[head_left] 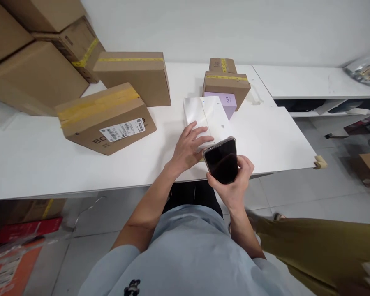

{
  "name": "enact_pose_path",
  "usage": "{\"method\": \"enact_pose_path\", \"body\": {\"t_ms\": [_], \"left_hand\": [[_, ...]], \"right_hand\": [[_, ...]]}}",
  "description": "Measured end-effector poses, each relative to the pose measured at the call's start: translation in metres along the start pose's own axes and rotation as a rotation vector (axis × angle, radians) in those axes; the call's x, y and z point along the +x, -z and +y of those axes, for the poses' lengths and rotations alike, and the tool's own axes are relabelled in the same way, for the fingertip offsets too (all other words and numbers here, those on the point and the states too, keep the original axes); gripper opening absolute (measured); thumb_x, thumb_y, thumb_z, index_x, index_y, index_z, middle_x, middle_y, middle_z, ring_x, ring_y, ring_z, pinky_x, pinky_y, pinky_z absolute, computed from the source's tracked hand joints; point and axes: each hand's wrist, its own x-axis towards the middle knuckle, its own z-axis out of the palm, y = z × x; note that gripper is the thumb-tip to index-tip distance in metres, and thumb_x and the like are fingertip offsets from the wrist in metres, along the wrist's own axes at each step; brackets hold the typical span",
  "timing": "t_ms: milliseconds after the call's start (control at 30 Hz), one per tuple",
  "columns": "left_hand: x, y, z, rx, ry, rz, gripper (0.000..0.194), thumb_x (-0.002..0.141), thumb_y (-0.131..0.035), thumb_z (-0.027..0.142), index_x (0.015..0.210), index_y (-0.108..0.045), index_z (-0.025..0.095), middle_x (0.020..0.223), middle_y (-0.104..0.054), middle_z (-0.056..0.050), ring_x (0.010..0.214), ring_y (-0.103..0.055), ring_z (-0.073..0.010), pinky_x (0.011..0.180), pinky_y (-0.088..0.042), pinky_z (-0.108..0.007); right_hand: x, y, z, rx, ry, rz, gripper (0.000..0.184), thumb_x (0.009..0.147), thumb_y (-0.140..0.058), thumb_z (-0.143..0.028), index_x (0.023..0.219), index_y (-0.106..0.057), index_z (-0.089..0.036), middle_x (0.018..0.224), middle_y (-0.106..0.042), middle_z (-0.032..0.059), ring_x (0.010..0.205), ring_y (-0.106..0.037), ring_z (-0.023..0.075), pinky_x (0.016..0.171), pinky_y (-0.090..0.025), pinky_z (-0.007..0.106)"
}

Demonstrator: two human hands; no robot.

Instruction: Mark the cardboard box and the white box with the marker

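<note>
My right hand (236, 185) is wrapped round a smartphone (223, 162) in a clear case, its dark screen facing up towards me. The phone is held above the table's front edge. My left hand (191, 148) lies with fingers spread on a white box (208, 117), which has a seam down its top face. Part of that box is hidden behind the phone and my left fingers. Just behind it stands a small lilac box (223, 100), leaning close to a brown carton (230, 84) with yellow tape.
A labelled carton (106, 119) and another taped carton (134, 78) stand on the white table (160, 144) at left. Larger cartons (37, 78) are stacked at the far left. At lower right are another person's olive trousers (320, 246). A wooden piece (320, 162) sits at the table's right corner.
</note>
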Motion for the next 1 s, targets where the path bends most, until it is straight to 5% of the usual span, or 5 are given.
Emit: {"method": "enact_pose_path", "body": {"t_ms": [167,1000], "left_hand": [[0.0008,-0.0023,-0.0017,0.006,-0.015,0.005,0.028,0.088,-0.063,0.023,0.114,-0.066,0.032,0.131,-0.061,0.000,0.140,-0.045,-0.0248,0.123,-0.036,-0.051],[0.0005,-0.0063,-0.0043,0.029,-0.071,0.065,0.026,0.089,-0.065,0.031,0.116,-0.065,0.030,0.132,-0.062,-0.001,0.139,-0.047,-0.0221,0.121,-0.041,-0.046]], "right_hand": [[-0.0026,-0.0014,0.0002,-0.024,0.015,-0.012,0.074,0.070,-0.077,-0.044,0.131,-0.041,-0.023,0.119,-0.050,0.0106,0.118,-0.049,0.0294,0.098,-0.048,0.054],[0.0036,-0.0078,-0.0037,-0.076,0.054,0.031,0.080,0.070,-0.078,-0.047,0.135,-0.039,-0.021,0.122,-0.049,0.0134,0.117,-0.051,0.0295,0.096,-0.051,0.054]]}}
